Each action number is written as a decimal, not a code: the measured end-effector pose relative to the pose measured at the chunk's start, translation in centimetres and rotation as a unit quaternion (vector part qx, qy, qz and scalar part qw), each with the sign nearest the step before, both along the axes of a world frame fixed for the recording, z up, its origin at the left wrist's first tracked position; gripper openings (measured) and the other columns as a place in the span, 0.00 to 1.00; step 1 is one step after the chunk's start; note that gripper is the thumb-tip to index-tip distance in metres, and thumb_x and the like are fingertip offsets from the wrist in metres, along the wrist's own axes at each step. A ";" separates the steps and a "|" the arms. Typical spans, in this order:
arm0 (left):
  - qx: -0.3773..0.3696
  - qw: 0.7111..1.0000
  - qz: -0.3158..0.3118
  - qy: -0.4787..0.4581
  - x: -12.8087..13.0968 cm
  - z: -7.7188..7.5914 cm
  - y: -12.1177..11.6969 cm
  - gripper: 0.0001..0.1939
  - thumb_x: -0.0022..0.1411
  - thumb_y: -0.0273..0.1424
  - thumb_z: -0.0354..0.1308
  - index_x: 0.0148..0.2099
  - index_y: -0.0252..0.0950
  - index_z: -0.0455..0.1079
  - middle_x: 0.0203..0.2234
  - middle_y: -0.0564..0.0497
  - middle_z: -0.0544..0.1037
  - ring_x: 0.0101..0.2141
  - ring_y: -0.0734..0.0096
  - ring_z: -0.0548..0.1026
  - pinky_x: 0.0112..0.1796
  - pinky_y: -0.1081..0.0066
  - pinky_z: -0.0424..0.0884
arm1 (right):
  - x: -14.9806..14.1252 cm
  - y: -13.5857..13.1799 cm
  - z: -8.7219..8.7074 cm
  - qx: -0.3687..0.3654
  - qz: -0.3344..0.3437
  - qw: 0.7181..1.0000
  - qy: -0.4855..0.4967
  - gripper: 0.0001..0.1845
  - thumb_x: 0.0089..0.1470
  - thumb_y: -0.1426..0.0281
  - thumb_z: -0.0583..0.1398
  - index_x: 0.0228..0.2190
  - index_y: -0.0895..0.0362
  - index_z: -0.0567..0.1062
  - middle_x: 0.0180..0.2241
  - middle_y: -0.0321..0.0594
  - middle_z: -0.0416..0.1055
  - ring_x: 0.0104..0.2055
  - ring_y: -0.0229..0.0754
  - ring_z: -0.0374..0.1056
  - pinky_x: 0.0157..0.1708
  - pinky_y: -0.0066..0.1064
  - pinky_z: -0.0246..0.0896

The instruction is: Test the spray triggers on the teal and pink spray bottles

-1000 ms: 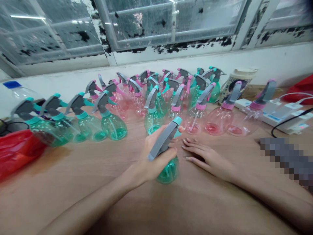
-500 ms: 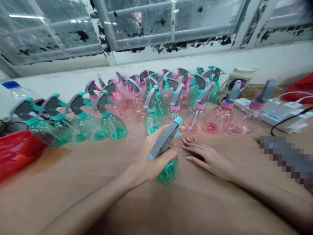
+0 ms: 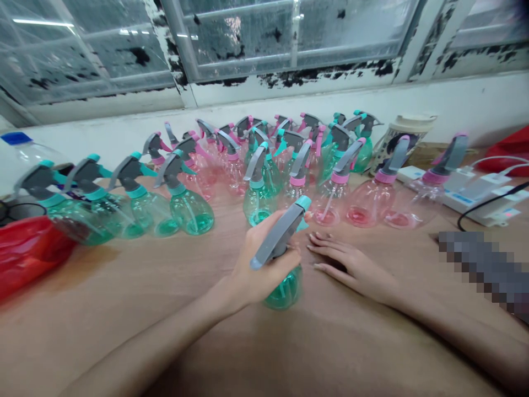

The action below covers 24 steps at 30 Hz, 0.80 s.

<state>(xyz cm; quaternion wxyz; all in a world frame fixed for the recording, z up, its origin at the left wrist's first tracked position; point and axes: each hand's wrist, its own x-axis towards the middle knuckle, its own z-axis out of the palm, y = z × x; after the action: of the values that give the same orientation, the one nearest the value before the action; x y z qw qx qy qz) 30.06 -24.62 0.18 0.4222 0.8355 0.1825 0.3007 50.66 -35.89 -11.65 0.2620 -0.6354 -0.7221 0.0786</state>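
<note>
My left hand [image 3: 258, 270] is wrapped round the neck of a green spray bottle [image 3: 284, 289] with a grey and turquoise trigger head. The bottle stands at the middle front of the table, its neck hidden by my fingers. To its right, my right hand [image 3: 351, 264] lies on the tabletop with fingers stretched out and holds nothing. Just behind my left hand is another green spray bottle [image 3: 259, 207]. A pink spray bottle [image 3: 330, 207] stands beyond my right fingertips, with more pink ones beside it.
A row of green spray bottles [image 3: 192, 212] stands at the left, near a red plastic bag [image 3: 28, 253]. More bottles crowd the back by the wall. At the right are a white power strip [image 3: 475, 198] with cables, a paper cup [image 3: 399, 140] and a pixelated dark object [image 3: 483, 264].
</note>
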 end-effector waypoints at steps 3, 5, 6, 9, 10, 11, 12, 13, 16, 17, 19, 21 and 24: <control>0.001 1.000 0.003 0.002 0.0 0.0 -0.1 0.04 0.51 0.28 0.52 0.33 0.40 0.63 0.26 0.55 0.71 0.28 0.69 0.70 0.30 0.69 0.67 | 0.1 0.0 -0.1 -0.001 0.000 1.000 -0.004 0.25 0.64 0.58 0.53 0.59 0.52 0.67 0.64 0.41 0.61 0.66 0.49 0.54 0.64 0.49 0.52; -0.002 1.000 0.006 0.002 0.1 0.0 -0.1 0.05 0.51 0.28 0.52 0.33 0.40 0.63 0.26 0.55 0.70 0.27 0.69 0.70 0.30 0.69 0.66 | 0.1 0.0 -0.1 0.001 0.000 1.000 -0.004 0.25 0.64 0.58 0.53 0.59 0.52 0.67 0.63 0.41 0.61 0.66 0.49 0.54 0.64 0.49 0.52; -0.004 1.000 0.008 0.002 0.1 -0.1 -0.1 0.05 0.51 0.28 0.52 0.33 0.40 0.64 0.26 0.55 0.71 0.27 0.69 0.70 0.29 0.69 0.66 | 0.1 0.0 -0.1 0.002 0.001 1.000 -0.003 0.25 0.64 0.58 0.53 0.59 0.51 0.67 0.63 0.41 0.61 0.66 0.49 0.54 0.64 0.50 0.52; -0.007 1.000 0.009 0.001 0.1 -0.1 -0.1 0.06 0.51 0.29 0.52 0.34 0.40 0.64 0.25 0.55 0.71 0.27 0.69 0.70 0.29 0.69 0.66 | 0.0 0.0 0.0 0.004 0.001 1.000 0.000 0.24 0.64 0.58 0.53 0.59 0.51 0.67 0.63 0.40 0.62 0.66 0.49 0.54 0.64 0.50 0.52; -0.008 1.000 0.008 0.002 0.1 -0.2 -0.1 0.06 0.51 0.29 0.52 0.34 0.40 0.64 0.26 0.55 0.71 0.27 0.69 0.70 0.29 0.69 0.66 | 0.0 0.0 0.0 0.003 0.000 1.000 -0.001 0.24 0.65 0.58 0.53 0.59 0.51 0.67 0.63 0.41 0.62 0.66 0.49 0.54 0.64 0.50 0.52; -0.008 1.000 0.007 0.002 0.1 -0.2 -0.1 0.06 0.51 0.29 0.52 0.35 0.40 0.64 0.26 0.55 0.71 0.27 0.69 0.70 0.29 0.69 0.66 | 0.0 0.0 0.0 0.002 0.000 1.000 -0.002 0.25 0.65 0.58 0.52 0.59 0.52 0.67 0.63 0.41 0.62 0.66 0.49 0.54 0.64 0.50 0.52; -0.007 1.000 0.007 0.003 0.1 -0.2 0.0 0.06 0.51 0.29 0.52 0.35 0.40 0.64 0.26 0.55 0.71 0.27 0.69 0.70 0.29 0.69 0.66 | 0.0 0.0 0.0 0.002 0.000 1.000 -0.004 0.25 0.65 0.58 0.52 0.59 0.52 0.67 0.63 0.41 0.61 0.66 0.49 0.54 0.64 0.50 0.52; -0.005 1.000 0.008 0.003 0.1 -0.2 0.0 0.06 0.51 0.29 0.52 0.35 0.40 0.64 0.26 0.55 0.71 0.27 0.69 0.70 0.29 0.69 0.66 | -0.1 0.0 0.1 0.001 0.000 1.000 -0.006 0.25 0.65 0.58 0.52 0.59 0.53 0.67 0.63 0.41 0.61 0.66 0.49 0.54 0.64 0.50 0.52; 0.001 1.000 0.013 0.004 0.1 -0.2 -0.1 0.05 0.51 0.29 0.52 0.34 0.40 0.64 0.26 0.55 0.71 0.27 0.70 0.70 0.29 0.70 0.67 | 0.0 0.0 0.1 -0.001 0.001 1.000 -0.010 0.25 0.65 0.58 0.51 0.59 0.53 0.67 0.63 0.41 0.61 0.66 0.49 0.53 0.64 0.50 0.51; 0.002 1.000 0.014 0.003 0.0 -0.2 -0.1 0.05 0.51 0.29 0.52 0.33 0.40 0.63 0.26 0.55 0.70 0.27 0.70 0.70 0.29 0.70 0.67 | 0.0 0.0 0.1 -0.002 0.001 1.000 -0.010 0.25 0.65 0.58 0.51 0.59 0.53 0.67 0.63 0.41 0.61 0.66 0.49 0.53 0.64 0.50 0.51; 0.002 1.000 0.013 0.003 0.0 -0.2 -0.1 0.05 0.51 0.29 0.51 0.34 0.41 0.63 0.25 0.55 0.69 0.26 0.70 0.69 0.28 0.70 0.67 | 0.0 0.0 0.1 -0.001 0.001 1.000 -0.009 0.25 0.65 0.58 0.51 0.59 0.53 0.67 0.63 0.41 0.61 0.66 0.49 0.53 0.64 0.50 0.51; 0.004 1.000 0.013 0.004 -0.1 0.0 0.0 0.07 0.51 0.29 0.51 0.35 0.41 0.64 0.25 0.56 0.69 0.26 0.70 0.69 0.28 0.70 0.67 | -0.1 0.1 0.1 0.001 0.001 1.000 -0.008 0.25 0.65 0.58 0.52 0.59 0.53 0.67 0.63 0.42 0.61 0.66 0.49 0.54 0.64 0.50 0.52; 0.026 0.999 0.028 0.019 -0.2 0.3 0.1 0.07 0.49 0.29 0.51 0.34 0.40 0.65 0.25 0.55 0.69 0.26 0.70 0.69 0.28 0.70 0.66 | -0.2 0.1 0.2 -0.001 -0.001 1.000 -0.004 0.25 0.65 0.58 0.52 0.59 0.52 0.68 0.62 0.42 0.63 0.65 0.49 0.55 0.64 0.50 0.52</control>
<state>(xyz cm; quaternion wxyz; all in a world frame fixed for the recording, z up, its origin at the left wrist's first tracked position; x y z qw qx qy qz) 29.89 -24.55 0.45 0.3883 0.8464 0.2055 0.3011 50.50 -35.83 -11.44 0.2590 -0.6367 -0.7223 0.0762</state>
